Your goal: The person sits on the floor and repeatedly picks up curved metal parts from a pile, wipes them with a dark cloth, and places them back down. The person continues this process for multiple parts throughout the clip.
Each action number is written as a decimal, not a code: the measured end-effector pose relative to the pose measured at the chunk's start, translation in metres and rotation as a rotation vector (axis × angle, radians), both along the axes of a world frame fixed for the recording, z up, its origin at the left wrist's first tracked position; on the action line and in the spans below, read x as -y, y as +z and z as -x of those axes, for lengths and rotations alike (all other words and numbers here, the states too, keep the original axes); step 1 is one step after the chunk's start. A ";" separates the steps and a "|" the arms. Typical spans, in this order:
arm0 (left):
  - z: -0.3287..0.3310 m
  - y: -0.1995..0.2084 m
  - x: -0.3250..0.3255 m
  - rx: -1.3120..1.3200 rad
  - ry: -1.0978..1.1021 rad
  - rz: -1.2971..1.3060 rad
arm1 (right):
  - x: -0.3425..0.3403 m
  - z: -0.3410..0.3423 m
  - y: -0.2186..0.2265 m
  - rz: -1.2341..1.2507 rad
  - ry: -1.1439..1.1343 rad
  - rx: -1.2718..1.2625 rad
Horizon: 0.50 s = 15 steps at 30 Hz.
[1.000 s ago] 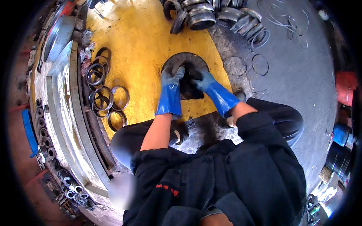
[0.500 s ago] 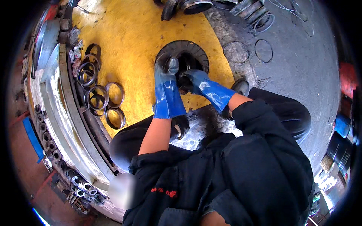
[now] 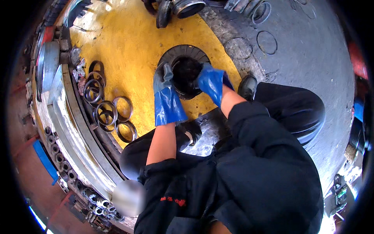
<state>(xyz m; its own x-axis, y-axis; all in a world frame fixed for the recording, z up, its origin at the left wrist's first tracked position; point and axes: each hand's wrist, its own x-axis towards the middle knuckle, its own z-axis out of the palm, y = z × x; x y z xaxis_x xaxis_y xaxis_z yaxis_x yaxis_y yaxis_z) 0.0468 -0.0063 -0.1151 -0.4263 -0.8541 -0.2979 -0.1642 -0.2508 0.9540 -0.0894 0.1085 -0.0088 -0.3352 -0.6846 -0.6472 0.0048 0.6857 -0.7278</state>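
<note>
A black tyre (image 3: 181, 50) with a ribbed edge is in front of me, between my feet, its dark round opening facing up. My left hand (image 3: 163, 78), in a blue-grey rubber glove, is closed on the tyre's left side, its thumb sticking up near the opening. From the right, my right hand (image 3: 207, 74), in a matching blue glove, bends over the tyre's right edge. Its fingers curl down out of sight. What lies deep inside the opening is too dark to make out.
Several black metal rings (image 3: 105, 116) lie in a group on the left of the yellow floor (image 3: 132, 50). A long metal beam (image 3: 78, 128) runs along the left. Larger wheel rims (image 3: 188, 7) stand at the far side. Thin hoops (image 3: 267, 42) rest on grey floor to the right.
My right hand has moved from the near part of the opening to the tyre's right edge. More of the dark opening shows. My left hand stays at the left side; the whole view has shifted slightly.
</note>
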 end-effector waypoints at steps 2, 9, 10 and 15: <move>-0.002 0.008 0.000 0.020 0.017 -0.052 | -0.003 0.004 0.012 0.014 0.167 -0.363; 0.006 0.044 -0.016 -0.095 0.031 -0.106 | 0.009 -0.001 -0.013 0.336 -0.294 0.487; 0.008 0.047 -0.018 -0.092 0.026 -0.122 | 0.016 -0.008 -0.041 0.363 -0.442 0.792; 0.012 0.055 -0.022 -0.123 -0.001 -0.121 | 0.026 -0.040 -0.129 0.467 0.345 0.101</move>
